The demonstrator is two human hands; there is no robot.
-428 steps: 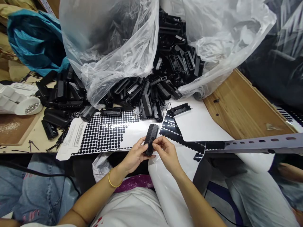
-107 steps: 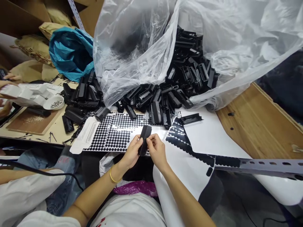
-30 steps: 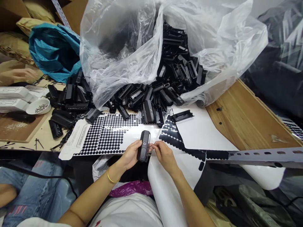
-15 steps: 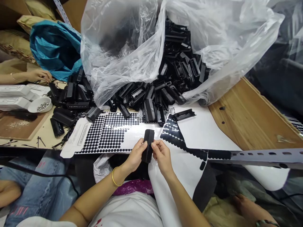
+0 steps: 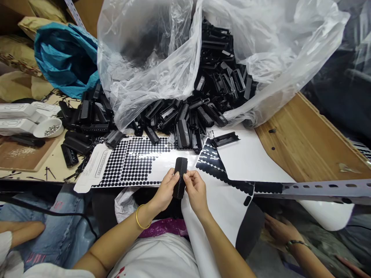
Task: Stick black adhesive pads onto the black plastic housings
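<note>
A narrow black plastic casing with a carbon-fibre-like pattern (image 5: 181, 166) is held upright, slightly tilted, just over the table's front edge. My left hand (image 5: 165, 191) grips its left side, thumb on the front face. At its right edge, my right hand (image 5: 197, 193) has thumb and fingers pinched against the casing; whether a small part sits between those fingertips is hidden. Behind my hands lies a sheet of round black stickers (image 5: 135, 162), partly peeled. To the right is a curled white sheet with more black dots (image 5: 213, 156).
Similar black casings (image 5: 183, 133) spill from a clear plastic bag (image 5: 162, 83). One lone casing (image 5: 225, 139) lies on white backing paper. On the left are a white bowl of small metal parts (image 5: 52, 128), white boxes (image 5: 17, 126) and a blue bag (image 5: 65, 58). A co-worker's hand (image 5: 279, 229) shows lower right.
My hands stay almost in place, with the casing shifted slightly left. A co-worker's hand at far left has left the table, and another's at lower right has moved up and left.
</note>
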